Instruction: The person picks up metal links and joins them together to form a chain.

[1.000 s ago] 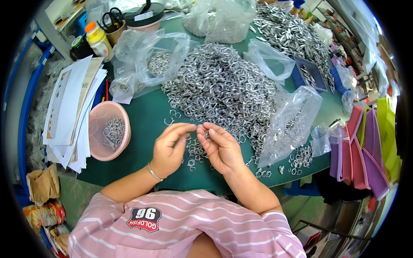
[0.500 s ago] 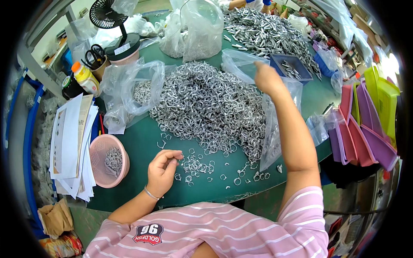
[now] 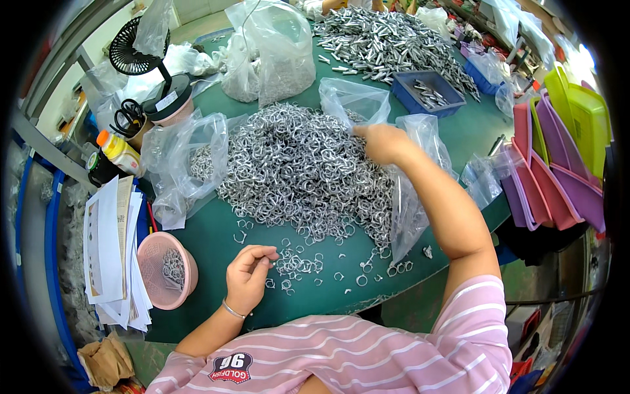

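A large heap of silvery metal rings (image 3: 295,171), open-ended like small clasps, covers the middle of the green table. At its far right edge is my right hand (image 3: 382,143), fingers curled with the tips down by the rings and a clear plastic bag (image 3: 357,102); whatever they grip is hidden. Closer to me, my left hand (image 3: 247,279) is closed in a pinch, thumb against forefinger; anything between them is too small to make out. Beside those fingertips lies a scatter of loose rings (image 3: 298,262).
A pink basket (image 3: 191,276) with metal pieces stands left, beside stacked papers (image 3: 105,243). Behind are a black fan (image 3: 134,49), scissors (image 3: 128,117) and a bulging plastic bag (image 3: 285,62). Farther right lie a blue tray (image 3: 401,92), heaped metal pins (image 3: 394,46) and colored bins (image 3: 551,177).
My right hand has come left and nearer, from beside the blue tray to the heap's far right edge. My left hand keeps its pinch at the loose rings. The view has shifted slightly.
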{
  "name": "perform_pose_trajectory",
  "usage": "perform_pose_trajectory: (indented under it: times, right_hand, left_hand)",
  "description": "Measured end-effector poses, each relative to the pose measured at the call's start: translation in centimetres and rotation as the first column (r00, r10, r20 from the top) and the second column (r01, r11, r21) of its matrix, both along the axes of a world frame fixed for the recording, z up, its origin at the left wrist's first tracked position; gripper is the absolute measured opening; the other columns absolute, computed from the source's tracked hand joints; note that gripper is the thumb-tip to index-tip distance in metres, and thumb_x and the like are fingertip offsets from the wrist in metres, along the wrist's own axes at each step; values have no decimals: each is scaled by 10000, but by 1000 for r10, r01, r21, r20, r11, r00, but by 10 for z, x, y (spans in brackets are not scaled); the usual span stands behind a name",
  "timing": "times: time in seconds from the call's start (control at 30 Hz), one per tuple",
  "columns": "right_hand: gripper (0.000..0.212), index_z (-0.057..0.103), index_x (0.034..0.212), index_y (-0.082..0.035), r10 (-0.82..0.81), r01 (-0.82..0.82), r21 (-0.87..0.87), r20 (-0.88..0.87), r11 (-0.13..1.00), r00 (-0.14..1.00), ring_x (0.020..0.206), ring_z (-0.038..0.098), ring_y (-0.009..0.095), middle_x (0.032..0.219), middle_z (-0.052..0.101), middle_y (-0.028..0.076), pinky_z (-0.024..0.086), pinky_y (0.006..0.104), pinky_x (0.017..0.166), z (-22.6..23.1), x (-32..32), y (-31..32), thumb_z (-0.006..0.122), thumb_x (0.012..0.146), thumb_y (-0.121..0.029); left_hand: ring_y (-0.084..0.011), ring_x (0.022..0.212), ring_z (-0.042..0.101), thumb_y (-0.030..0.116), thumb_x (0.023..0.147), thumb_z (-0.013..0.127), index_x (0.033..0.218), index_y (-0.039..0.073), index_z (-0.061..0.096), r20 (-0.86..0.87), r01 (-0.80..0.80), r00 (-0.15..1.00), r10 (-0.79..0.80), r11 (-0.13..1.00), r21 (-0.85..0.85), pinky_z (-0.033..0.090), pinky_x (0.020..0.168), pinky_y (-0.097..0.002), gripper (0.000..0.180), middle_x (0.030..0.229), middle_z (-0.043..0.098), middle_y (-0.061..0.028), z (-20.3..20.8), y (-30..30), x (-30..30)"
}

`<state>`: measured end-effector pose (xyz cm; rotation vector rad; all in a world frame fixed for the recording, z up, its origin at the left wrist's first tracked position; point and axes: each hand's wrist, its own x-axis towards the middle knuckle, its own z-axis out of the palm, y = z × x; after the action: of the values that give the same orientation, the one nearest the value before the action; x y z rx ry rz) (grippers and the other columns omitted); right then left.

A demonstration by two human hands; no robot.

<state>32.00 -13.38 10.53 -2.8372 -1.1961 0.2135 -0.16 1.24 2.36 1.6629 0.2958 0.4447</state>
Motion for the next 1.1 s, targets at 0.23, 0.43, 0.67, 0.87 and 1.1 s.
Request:
perform_pose_trajectory:
  times: [0.23,0.43,0.67,0.87,1.1]
  right_hand:
    - [268,550,1073,-9,-12,675,534,-780,509,626,674,523,183,798,576,107,404,339,526,-1,48,18,521,822,-97]
    - [429,509,1179,38,-200,415,581,-398,700,895,1159,477,358,1225,512,240,382,402,952,4,35,30,535,765,-74]
    - [264,607,1028,-23,338,-206,721,-41,661,940,999,591,286,1046,617,153,468,363,848,7,-91,5,566,772,26]
    - [226,608,974,6,622,-432,638,-96,638,777,948,583,343,1038,611,179,467,394,855,-71,-195,-30,588,749,7]
    - [162,620,934,-10,160,-38,687,-115,726,980,878,599,352,919,624,179,485,386,768,-86,-208,-65,567,781,7]
  left_hand:
    - [-147,866,615,-63,860,486,990,-38,613,-7,-11,1000,10,998,-59,501,715,-245,183,948,596,-87,-4,6,-2]
    - [-139,838,617,-39,829,534,987,-12,632,1,-15,1000,15,998,-60,496,694,-222,188,943,599,-89,-2,6,-2]
    - [-285,920,499,143,668,752,974,92,645,-151,248,969,-198,716,652,414,819,-369,328,1020,539,-89,-6,3,-4]
    - [-314,858,515,84,712,681,852,77,587,-65,171,982,-176,695,698,425,752,-400,169,918,523,-110,-36,-1,1]
    - [-280,715,586,-10,777,606,810,-10,557,-3,14,1000,-15,826,564,475,635,-329,60,773,574,-148,-28,5,-4]
